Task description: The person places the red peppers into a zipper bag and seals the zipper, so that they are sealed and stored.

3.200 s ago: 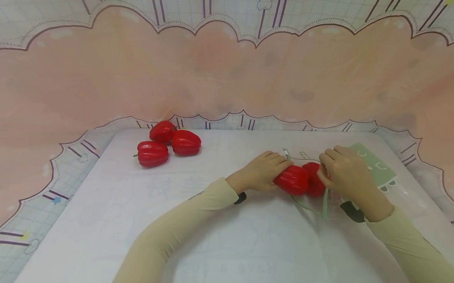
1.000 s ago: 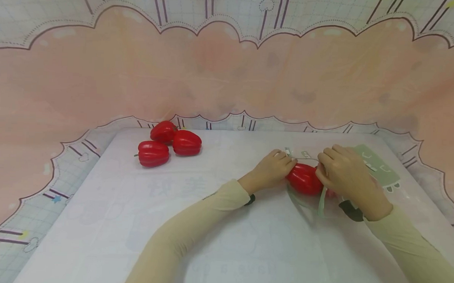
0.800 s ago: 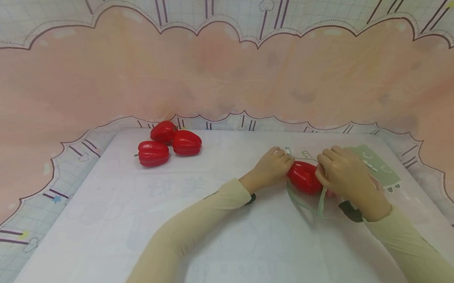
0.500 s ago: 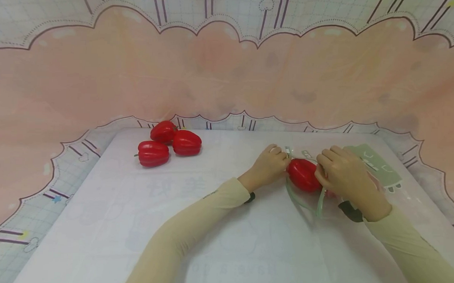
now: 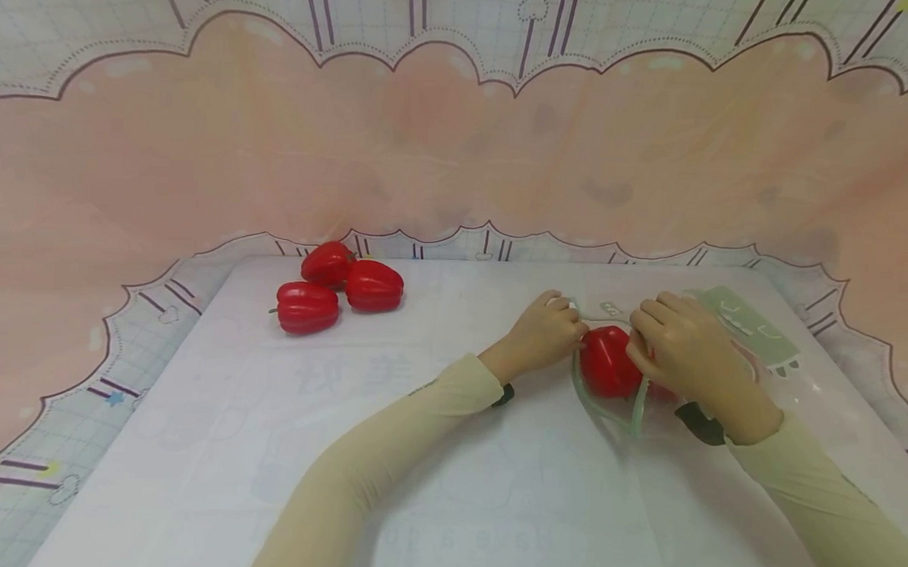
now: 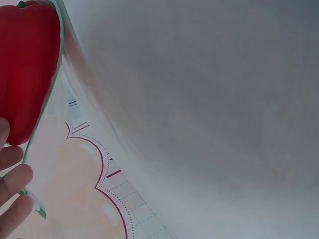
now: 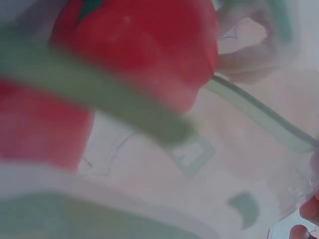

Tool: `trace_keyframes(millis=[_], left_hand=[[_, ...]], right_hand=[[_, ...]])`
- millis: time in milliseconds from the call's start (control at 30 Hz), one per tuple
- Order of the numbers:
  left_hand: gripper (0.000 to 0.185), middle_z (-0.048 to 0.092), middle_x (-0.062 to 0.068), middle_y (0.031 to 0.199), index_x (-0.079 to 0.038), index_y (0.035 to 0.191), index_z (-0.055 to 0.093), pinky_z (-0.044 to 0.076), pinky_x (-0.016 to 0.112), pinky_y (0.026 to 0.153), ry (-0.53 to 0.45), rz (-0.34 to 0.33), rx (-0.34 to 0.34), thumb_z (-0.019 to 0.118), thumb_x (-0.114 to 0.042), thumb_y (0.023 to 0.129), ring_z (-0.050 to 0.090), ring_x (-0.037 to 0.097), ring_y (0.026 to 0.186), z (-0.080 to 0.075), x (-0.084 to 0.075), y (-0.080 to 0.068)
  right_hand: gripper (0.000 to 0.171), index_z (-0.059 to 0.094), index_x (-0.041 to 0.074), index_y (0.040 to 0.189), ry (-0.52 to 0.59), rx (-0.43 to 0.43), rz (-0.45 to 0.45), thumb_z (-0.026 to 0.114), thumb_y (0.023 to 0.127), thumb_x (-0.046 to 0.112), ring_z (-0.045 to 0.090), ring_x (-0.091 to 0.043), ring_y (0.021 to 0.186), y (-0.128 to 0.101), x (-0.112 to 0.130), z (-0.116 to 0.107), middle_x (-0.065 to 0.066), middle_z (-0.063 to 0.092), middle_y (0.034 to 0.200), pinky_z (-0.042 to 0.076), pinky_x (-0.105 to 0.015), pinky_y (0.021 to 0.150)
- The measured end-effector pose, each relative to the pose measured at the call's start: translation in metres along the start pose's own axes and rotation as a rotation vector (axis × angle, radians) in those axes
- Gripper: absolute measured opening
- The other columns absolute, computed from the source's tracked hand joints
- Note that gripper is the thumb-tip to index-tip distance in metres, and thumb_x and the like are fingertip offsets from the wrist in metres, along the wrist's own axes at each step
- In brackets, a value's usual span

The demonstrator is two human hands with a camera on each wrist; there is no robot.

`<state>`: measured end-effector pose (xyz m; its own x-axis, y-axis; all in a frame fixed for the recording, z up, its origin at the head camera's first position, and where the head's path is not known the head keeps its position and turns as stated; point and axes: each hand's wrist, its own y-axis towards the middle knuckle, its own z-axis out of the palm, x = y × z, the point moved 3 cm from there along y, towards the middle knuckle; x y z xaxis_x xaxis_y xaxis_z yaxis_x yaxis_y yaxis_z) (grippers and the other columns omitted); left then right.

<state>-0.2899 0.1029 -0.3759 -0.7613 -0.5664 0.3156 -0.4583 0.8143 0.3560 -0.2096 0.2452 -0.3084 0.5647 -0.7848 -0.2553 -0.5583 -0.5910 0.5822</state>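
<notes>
Pepper (image 5: 609, 362), glossy red and bell-shaped, sits in the mouth of a transparent green-edged plastic bag (image 5: 756, 329), which left hand (image 5: 544, 332) and right hand (image 5: 684, 350) clamp with curled fingers, and we note three loose red peppers (image 5: 370, 286) well apart, leftward.

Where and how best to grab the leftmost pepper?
Probably across mid-body, from above and the person's side, thumb on the near flank, fingers over the top. The leftmost pepper lies on its side, stem pointing left, so the rounded body runs roughly left-right. The back pepper and right pepper crowd its far and right sides; its near flank is unobstructed.
</notes>
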Motion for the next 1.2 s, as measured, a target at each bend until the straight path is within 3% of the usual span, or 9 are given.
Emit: trace_keyframes(millis=[433, 833, 1200], left_hand=[[0.034, 0.070, -0.009, 0.101, -0.022, 0.105, 0.070, 0.040, 0.032, 0.104, 0.005, 0.010, 0.125, 0.058, -0.049, 0.088, 0.061, 0.011, 0.099, 0.000, -0.001, -0.004], [0.036, 0.070, -0.006, 0.104, -0.020, 0.110, 0.067, 0.040, 0.032, 0.103, -0.006, 0.015, 0.145, 0.058, -0.047, 0.088, 0.061, 0.013, 0.100, 0.000, 0.002, -0.010], [0.048, 0.064, -0.002, 0.118, -0.017, 0.125, 0.058, 0.036, 0.034, 0.108, -0.067, 0.005, 0.173, 0.055, -0.049, 0.089, 0.055, 0.017, 0.115, 0.000, 0.012, -0.023]], right_hand=[[0.015, 0.059, 0.001, 0.072, -0.003, 0.018, 0.023, 0.070, 0.066, 0.009, 0.047, -0.022, 0.062, -0.001, -0.003, 0.005, -0.011, 0.058, 0.064, 0.048, -0.032, 0.055], [0.013, 0.059, 0.001, 0.072, -0.011, 0.028, 0.035, 0.068, 0.066, 0.009, 0.046, -0.022, 0.061, -0.004, -0.004, 0.007, -0.011, 0.058, 0.064, 0.047, -0.033, 0.055], [0.015, 0.060, 0.001, 0.074, -0.004, 0.049, 0.047, 0.069, 0.066, 0.009, 0.047, -0.022, 0.062, -0.005, -0.003, 0.008, -0.011, 0.059, 0.066, 0.048, -0.033, 0.056]])
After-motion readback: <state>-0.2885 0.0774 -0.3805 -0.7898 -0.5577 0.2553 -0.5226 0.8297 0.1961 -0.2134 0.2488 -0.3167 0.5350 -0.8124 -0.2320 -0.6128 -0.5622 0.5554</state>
